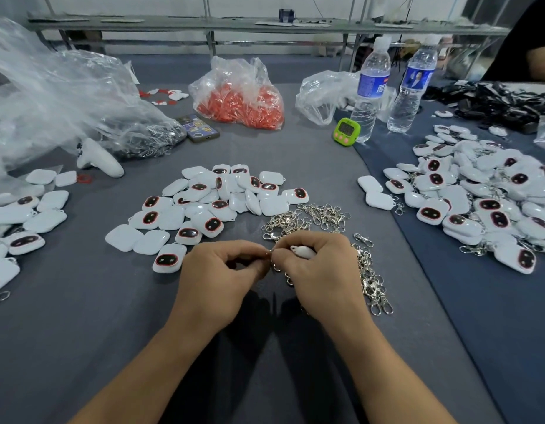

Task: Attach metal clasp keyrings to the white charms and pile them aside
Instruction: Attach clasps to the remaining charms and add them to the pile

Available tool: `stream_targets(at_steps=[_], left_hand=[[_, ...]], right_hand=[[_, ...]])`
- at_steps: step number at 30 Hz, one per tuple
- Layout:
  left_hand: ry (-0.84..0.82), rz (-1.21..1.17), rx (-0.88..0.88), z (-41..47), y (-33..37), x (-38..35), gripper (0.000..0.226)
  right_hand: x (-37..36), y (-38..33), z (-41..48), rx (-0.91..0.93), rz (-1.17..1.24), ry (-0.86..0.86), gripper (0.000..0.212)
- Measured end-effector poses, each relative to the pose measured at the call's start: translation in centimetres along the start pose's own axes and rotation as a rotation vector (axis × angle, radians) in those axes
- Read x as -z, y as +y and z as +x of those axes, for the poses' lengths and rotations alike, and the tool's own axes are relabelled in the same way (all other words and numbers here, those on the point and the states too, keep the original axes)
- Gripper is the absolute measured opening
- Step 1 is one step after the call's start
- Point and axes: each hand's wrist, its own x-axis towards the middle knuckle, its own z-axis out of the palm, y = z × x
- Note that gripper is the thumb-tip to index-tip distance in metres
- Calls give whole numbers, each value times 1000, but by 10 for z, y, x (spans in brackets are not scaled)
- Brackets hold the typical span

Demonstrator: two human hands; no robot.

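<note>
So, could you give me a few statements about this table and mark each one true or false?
1. The right hand holds a white charm. True.
2. The left hand lies flat and idle. False: its fingers pinch a small metal piece, seemingly a clasp, next to the charm.
3. The timer is red. False: it is green.
4. Two bottles stand upright near the timer. True.
5. The loose clasps lie left of the charm pile. False: they lie to its right, by the right hand.
</note>
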Motion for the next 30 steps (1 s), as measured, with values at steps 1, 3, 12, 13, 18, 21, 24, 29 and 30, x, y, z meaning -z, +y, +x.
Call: stream_targets(at_steps=[1,3,12,13,18,21,24,29,30], left_hand=[[-6,-35,6,1,0,1,31],[-19,-102,22,2,1,2,34],[-46,-270,119,3,0,1,29],[-46,-265,112,3,1,1,29],[-67,-225,60,3,3,5,29],[-91,-227,57,4,3,8,31],[-116,-225,65,5,3,9,28],[-150,-218,42,5,2,12,19],[-151,-214,37,5,2,11,14]], right_hand=[[0,0,0,-15,25,-12,17],[1,-1,1,-53,81,-36,17],[-2,1,4,-97,218,-117,19],[-2,1,4,-98,230,-121,19],[-2,2,4,-102,289,-162,21],[0,2,5,-120,322,-211,24],[2,3,5,-127,357,-252,27],[5,3,6,-120,367,-307,26],[6,4,6,-119,356,-320,25]])
